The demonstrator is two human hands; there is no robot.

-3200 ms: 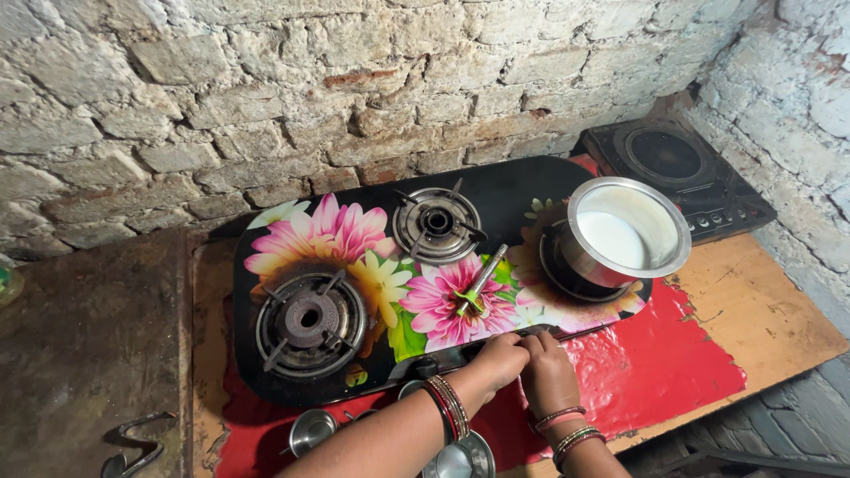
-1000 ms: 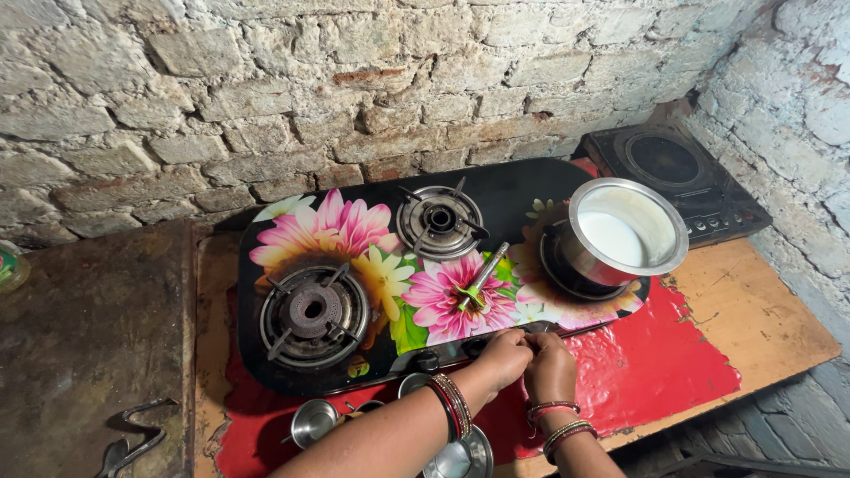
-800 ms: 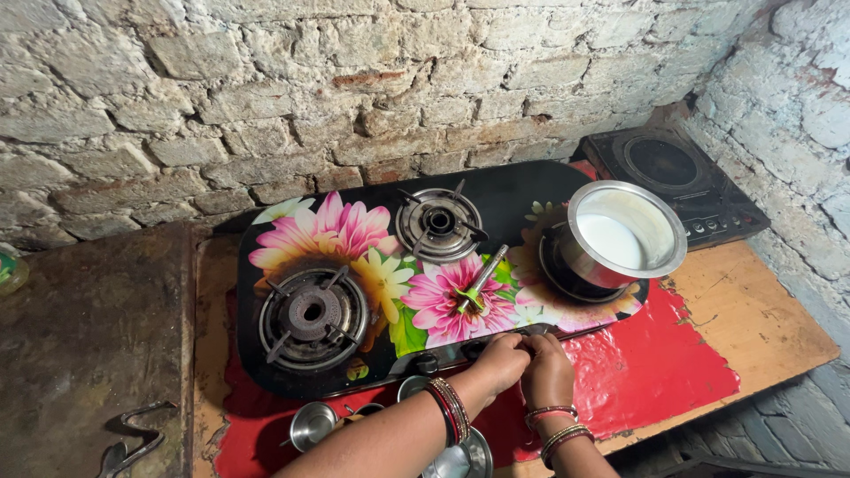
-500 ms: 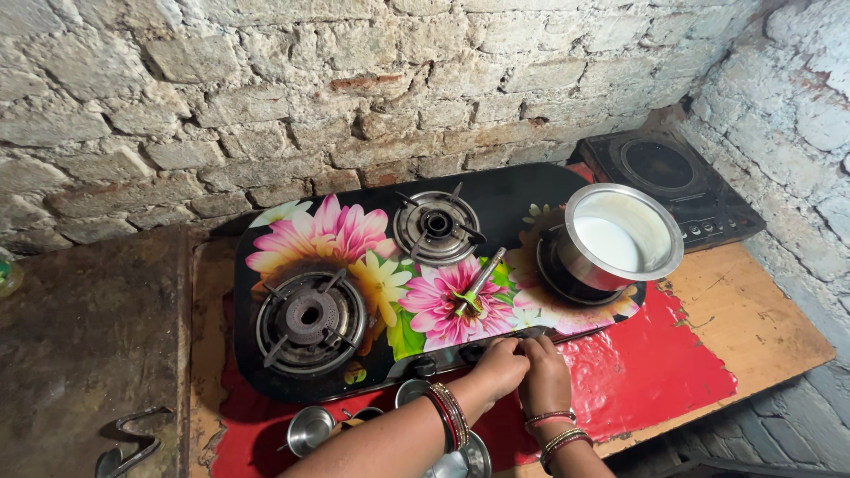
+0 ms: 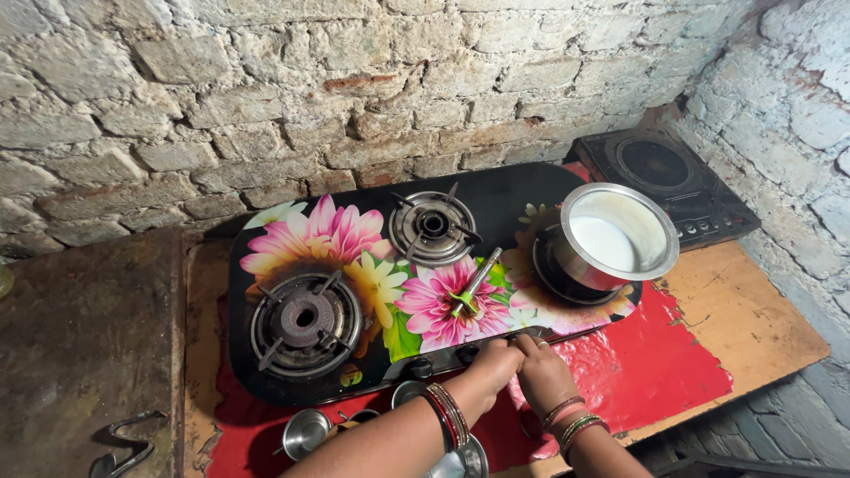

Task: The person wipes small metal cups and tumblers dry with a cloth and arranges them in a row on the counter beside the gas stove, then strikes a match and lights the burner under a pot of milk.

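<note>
Rough whitewashed brick backs a wooden counter [image 5: 753, 310] carrying a floral glass-top stove [image 5: 372, 283]. Both hands meet at the stove's front edge: the left hand [image 5: 490, 366] and right hand [image 5: 542, 372] are curled, fingertips pinched on a knob I cannot quite see. The steel pot of milk [image 5: 611, 241] sits on the right burner, just beyond and right of them, nearer the right hand.
</note>
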